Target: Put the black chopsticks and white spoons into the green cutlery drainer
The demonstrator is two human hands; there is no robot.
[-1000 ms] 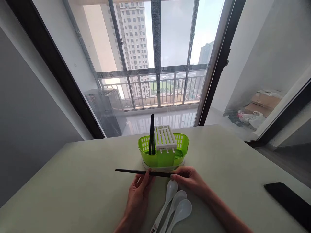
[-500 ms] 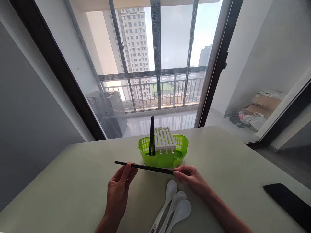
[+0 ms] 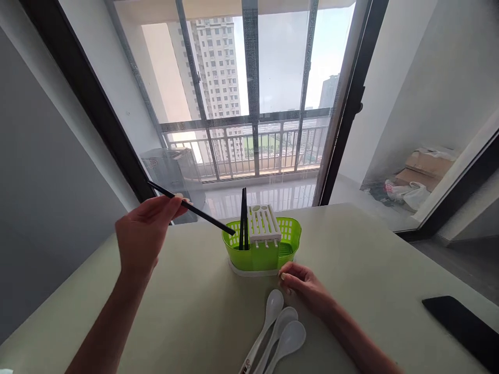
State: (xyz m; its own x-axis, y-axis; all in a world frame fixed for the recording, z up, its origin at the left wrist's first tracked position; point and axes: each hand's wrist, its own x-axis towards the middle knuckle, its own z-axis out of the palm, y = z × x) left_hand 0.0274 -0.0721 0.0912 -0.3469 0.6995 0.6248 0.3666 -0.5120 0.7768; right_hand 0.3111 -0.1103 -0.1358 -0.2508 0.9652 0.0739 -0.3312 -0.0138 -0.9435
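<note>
My left hand (image 3: 142, 234) pinches a black chopstick (image 3: 208, 218), raised and slanting down to the right. Whether it is one stick or two pressed together I cannot tell. Its lower end is in front of the left rim of a green holder basket (image 3: 262, 258) with a white slotted rack (image 3: 265, 223). Black chopsticks (image 3: 244, 221) stand upright in the basket's left part. Close to the basket's front right side, my right hand (image 3: 306, 286) is closed with nothing in its fingers. Three white spoons (image 3: 292, 337) lie on the table below it.
The pale table (image 3: 187, 306) carries a dark flat object (image 3: 460, 322) at its right edge. Beyond the table is a glass window with a dark frame (image 3: 253, 78). Cardboard boxes (image 3: 427, 169) and plastic bags (image 3: 415, 197) lie on the floor at the right.
My left hand has lifted the chopstick up and to the left and tilted it, its right end now lower. The right hand has let go of it and stays almost in place.
</note>
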